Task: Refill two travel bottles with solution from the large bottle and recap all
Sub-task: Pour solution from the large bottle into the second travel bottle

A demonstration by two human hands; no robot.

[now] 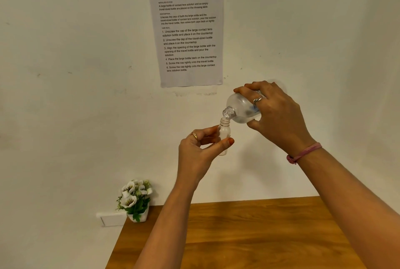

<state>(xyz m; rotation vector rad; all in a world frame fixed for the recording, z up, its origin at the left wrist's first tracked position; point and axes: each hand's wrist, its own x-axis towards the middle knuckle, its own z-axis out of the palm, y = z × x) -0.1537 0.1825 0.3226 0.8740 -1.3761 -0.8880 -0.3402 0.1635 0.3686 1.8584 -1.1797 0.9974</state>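
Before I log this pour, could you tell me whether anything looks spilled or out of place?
Nothing stands out: the large bottle is tipped with its mouth right at the travel bottle mouth, and no spill shows on the table.

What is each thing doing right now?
Big bottle: uncapped, tipped mouth-down over the small bottle.
Small bottle: uncapped, upright, held in the air.
Left hand: pinches the small bottle.
Right hand: grips the big bottle.
Flower pot: upright on the table.
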